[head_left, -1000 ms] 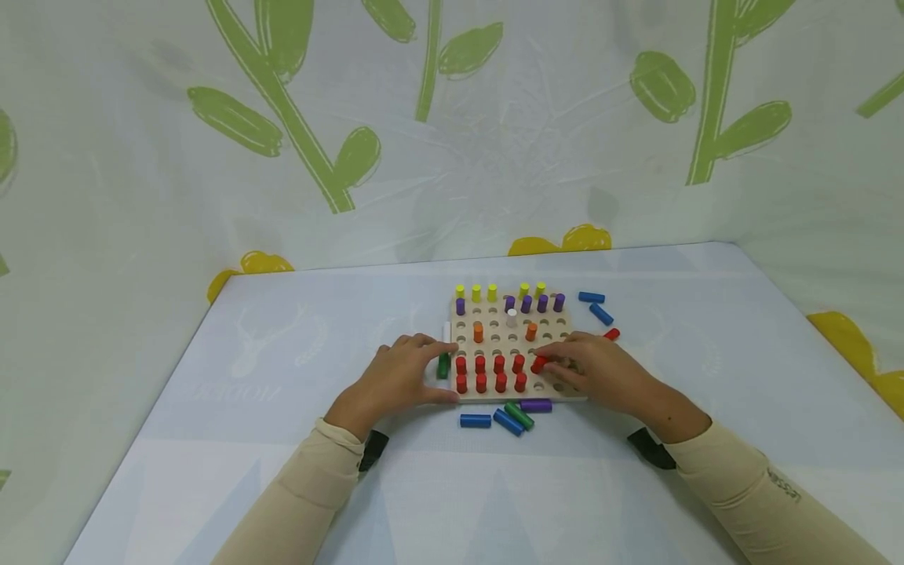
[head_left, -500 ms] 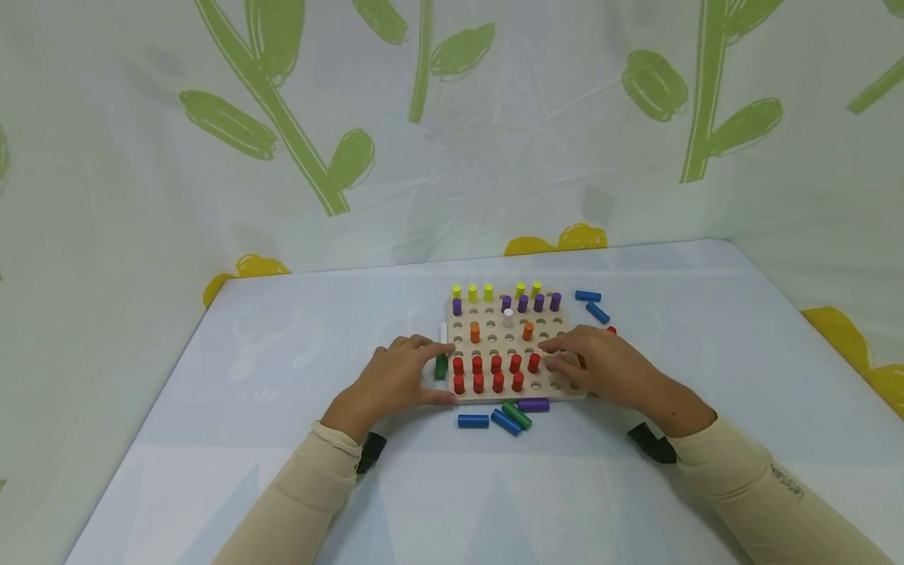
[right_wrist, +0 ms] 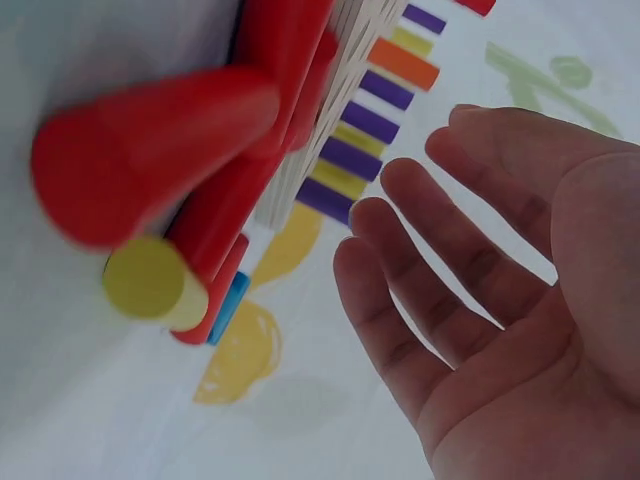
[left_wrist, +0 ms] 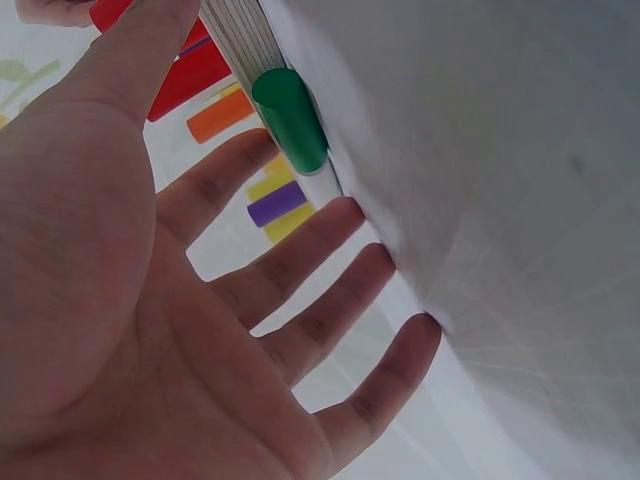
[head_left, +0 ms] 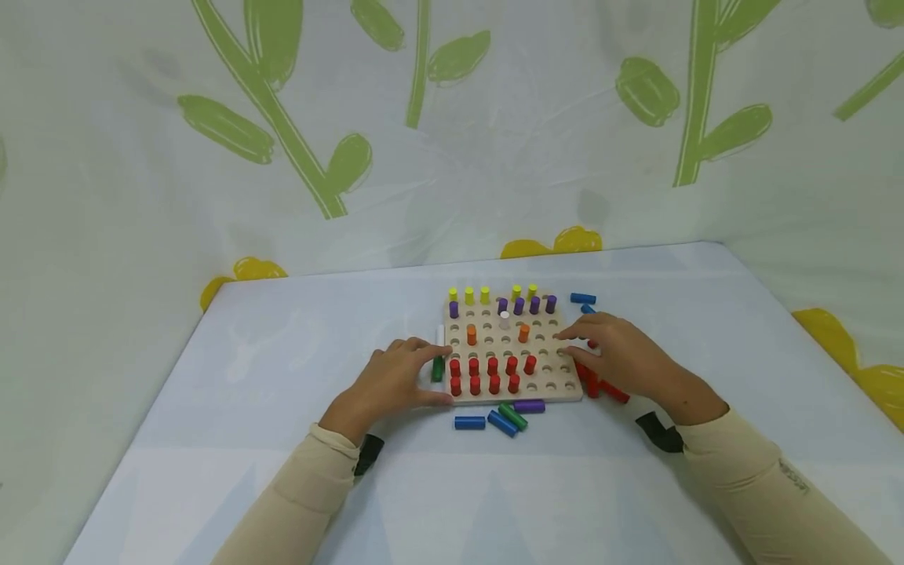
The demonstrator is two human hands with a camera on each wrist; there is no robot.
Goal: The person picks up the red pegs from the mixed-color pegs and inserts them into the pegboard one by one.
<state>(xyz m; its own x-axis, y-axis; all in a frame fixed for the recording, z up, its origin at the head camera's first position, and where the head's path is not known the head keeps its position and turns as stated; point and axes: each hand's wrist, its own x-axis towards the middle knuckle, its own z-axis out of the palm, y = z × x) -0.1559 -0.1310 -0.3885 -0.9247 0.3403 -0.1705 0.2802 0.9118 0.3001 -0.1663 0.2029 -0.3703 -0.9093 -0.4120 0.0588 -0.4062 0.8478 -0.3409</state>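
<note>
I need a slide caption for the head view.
Left hand at one side of a wooden pegboard, empty right hand at the other, red pegs standing in the two nearest rows.

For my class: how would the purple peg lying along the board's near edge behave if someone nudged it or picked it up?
Round and lying on its side, the purple peg would probably roll if nudged away from the board, whose edge would likely block it the other way. Its straight outline suggests it would be stiff when lifted.
</note>
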